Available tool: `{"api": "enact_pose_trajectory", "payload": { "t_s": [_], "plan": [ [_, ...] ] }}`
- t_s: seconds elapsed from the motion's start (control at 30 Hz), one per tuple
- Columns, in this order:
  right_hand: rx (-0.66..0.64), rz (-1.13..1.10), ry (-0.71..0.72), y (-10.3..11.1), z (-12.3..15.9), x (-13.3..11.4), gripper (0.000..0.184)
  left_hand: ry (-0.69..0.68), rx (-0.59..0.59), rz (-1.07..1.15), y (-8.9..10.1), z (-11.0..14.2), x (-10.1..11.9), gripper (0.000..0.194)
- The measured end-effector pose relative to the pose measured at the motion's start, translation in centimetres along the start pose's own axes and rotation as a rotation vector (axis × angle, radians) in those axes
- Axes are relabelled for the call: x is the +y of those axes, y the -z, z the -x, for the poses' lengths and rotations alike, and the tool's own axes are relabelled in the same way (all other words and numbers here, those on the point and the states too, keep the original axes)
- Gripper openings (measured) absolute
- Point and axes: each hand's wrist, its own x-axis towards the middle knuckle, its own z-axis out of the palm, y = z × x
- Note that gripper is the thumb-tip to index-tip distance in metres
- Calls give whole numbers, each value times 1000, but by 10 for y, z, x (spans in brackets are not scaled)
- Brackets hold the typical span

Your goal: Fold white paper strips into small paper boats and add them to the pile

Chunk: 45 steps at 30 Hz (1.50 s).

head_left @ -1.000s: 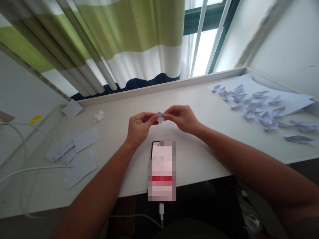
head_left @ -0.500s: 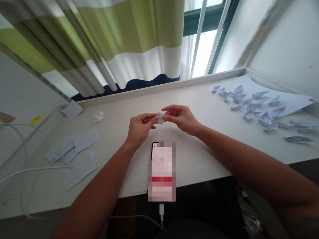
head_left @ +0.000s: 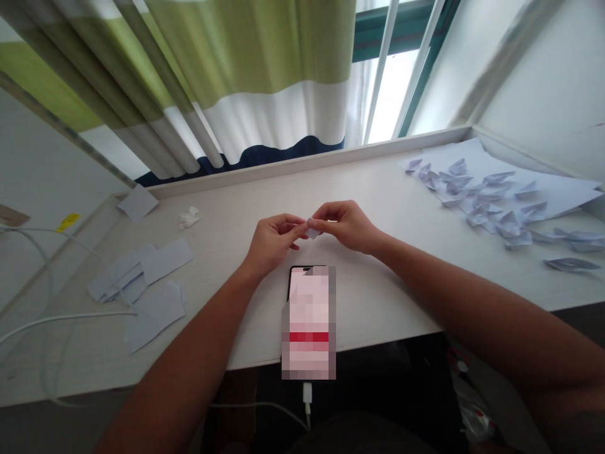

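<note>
Folded paper (head_left: 313,233): partly covered by left hand (head_left: 274,244) and right hand (head_left: 352,228); creases too small to read. Phone screen (head_left: 309,309): pixelated, content illegible. White cable (head_left: 70,319): cut off at left edge. Curtain (head_left: 283,50): cut off at top edge. Clear object (head_left: 477,419), lower right: blurred, unidentifiable.

Room at the back, stuff on both sides
You can slide your left hand (head_left: 274,244) or right hand (head_left: 352,228) away from you over the bare white desk (head_left: 246,198) toward its rim (head_left: 378,149). Your right hand also has room to its right, up to the folded papers (head_left: 508,224). Close in front of you, the phone (head_left: 309,315) blocks the middle. To your left, the crumpled scrap (head_left: 190,217), paper slips (head_left: 167,261) and white cord (head_left: 85,317) get in the way.
</note>
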Motion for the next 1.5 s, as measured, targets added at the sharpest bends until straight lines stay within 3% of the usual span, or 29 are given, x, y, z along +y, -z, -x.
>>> {"api": "enact_pose_trajectory", "payload": {
  "t_s": [0.1, 0.27, 0.47, 0.63, 1.0, 1.17, 1.33, 1.5],
  "plan": [
    [1, 40, -38, -1, 1, 2, 46, -45, 21, -20, 1, -2, -2, 41],
    [-57, -176, -153, -1, 3, -2, 52, -153, 83, -97, 3, -2, -1, 33],
    [-6, -274, -120, -2, 3, -5, 47, -135, 44, -1, 1, 1, 2, 30],
    [76, -296, -84, -5, 1, -1, 55, -74, 71, 137, -3, -1, -3, 44],
    [-70, -250, -183, -2, 3, -2, 52, -22, -19, 119, -3, 0, -5, 47],
    [-96, -361, -183, 0, 2, -2, 41, -20, 11, 210, -2, -1, -1, 37],
    [-67, -332, -142, 1, 2, -2, 14, 59, -25, 261, 2, 1, 6, 20],
    [-112, -174, -77, 1, 4, -5, 12, 36, 10, 165, 2, 2, 4, 34]
  ]
}}
